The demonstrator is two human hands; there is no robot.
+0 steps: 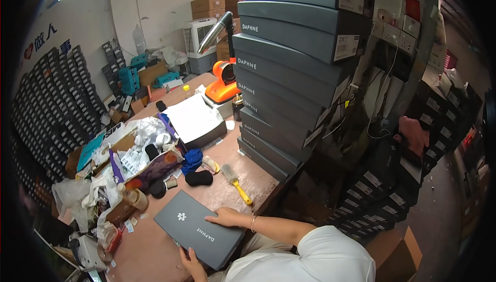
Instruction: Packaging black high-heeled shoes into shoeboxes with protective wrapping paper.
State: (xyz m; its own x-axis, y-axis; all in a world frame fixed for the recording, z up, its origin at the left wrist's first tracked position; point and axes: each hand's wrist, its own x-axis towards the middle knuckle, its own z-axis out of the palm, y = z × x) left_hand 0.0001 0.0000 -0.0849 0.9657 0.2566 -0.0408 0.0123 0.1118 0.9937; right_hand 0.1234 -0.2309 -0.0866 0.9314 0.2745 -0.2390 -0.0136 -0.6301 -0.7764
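Observation:
A closed dark grey shoebox (194,225) with white print on its lid lies slantwise at the table's front edge. My right hand (227,217) rests across its far right edge, the thumb on the lid, holding it. At the near left side of the same box, my left hand (193,265) grips the edge with fingers and thumb. Beyond my right hand lies a brush (241,191) with a yellow handle and pale bristles. A black oval pad (199,178) sits on the table past the shoebox.
A tall stack of grey shoeboxes (289,80) rises on the table's right. Left are a cluttered purple carton (155,166) and plastic bags (72,194). An open box with white paper (191,119) and an orange lamp-like device (223,83) stand behind. An open brown carton (400,253) is at right.

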